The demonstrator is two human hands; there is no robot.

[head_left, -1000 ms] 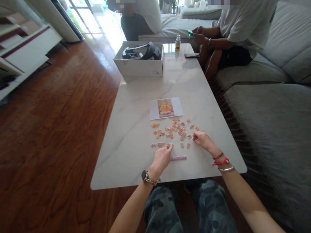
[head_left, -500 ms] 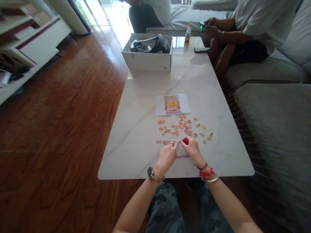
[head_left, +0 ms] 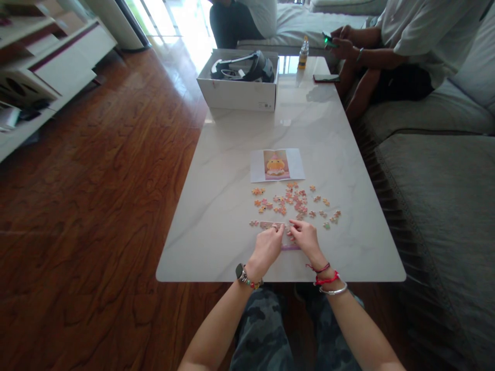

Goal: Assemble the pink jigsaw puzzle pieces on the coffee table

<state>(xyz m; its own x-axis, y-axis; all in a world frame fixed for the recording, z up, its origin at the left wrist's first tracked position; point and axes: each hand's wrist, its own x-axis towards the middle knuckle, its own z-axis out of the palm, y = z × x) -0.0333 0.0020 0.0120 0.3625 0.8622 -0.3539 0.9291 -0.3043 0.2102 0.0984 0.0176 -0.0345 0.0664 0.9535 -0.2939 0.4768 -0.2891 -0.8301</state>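
My left hand (head_left: 266, 244) is closed over the left part of a flat puzzle tray, its fingertips pressed together near the upper edge. What they hold, if anything, is hidden. Just to the right, my right hand (head_left: 306, 238) hovers at the tray with its index finger stretched apart from the curled others; I see nothing held in it. The puzzle tray (head_left: 291, 247) shows a purple lower border, and my hands cover much of it. Beyond it lie loose jigsaw pieces (head_left: 300, 202) in pink, orange and yellow. A small piece (head_left: 253, 223) sits left of the tray.
A printed reference picture (head_left: 276, 165) lies past the pieces on the white marbled table (head_left: 216, 206). Farther back stand an open white box (head_left: 240, 95) with a headset, a bottle (head_left: 302, 54) and a phone (head_left: 326, 78). Two people sit on the sofas; one holds a phone.
My right hand's index finger has lifted away from its pinch beside my left fingertips, and the fingers have spread. My left hand stays on the tray. The view has shifted slightly.
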